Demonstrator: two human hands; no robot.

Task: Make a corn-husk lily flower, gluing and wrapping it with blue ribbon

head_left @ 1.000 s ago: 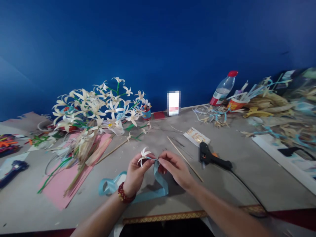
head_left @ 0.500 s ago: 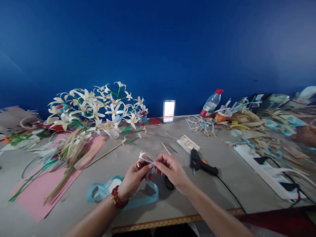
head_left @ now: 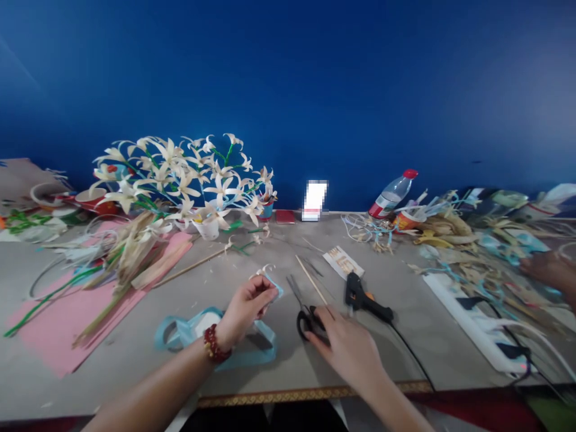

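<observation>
Pinched in my left hand [head_left: 255,300] is a small pale flower [head_left: 267,268] with a thin stem wrapped in light blue [head_left: 275,285]. My right hand [head_left: 344,336] has its fingers and thumb around the black handles of a pair of scissors [head_left: 302,321], whose blades point away from me, low over the table. Beneath my left forearm and wrist lies a loose light blue ribbon [head_left: 265,354]. A thin wooden stick [head_left: 311,279] rests just beyond the scissors, and a black glue gun [head_left: 366,300] lies to the right of them.
Many pale flowers [head_left: 180,180] stand in cups at the back left, behind pink paper [head_left: 49,336] with dried husks. A phone [head_left: 314,201] leans on the wall. Right lie a bottle [head_left: 393,195], a power strip [head_left: 468,324] and another person's hand [head_left: 546,270].
My right hand has left the blue stem and moved down and right onto the scissors. My left hand keeps the flower, slightly further left. The view has shifted a little.
</observation>
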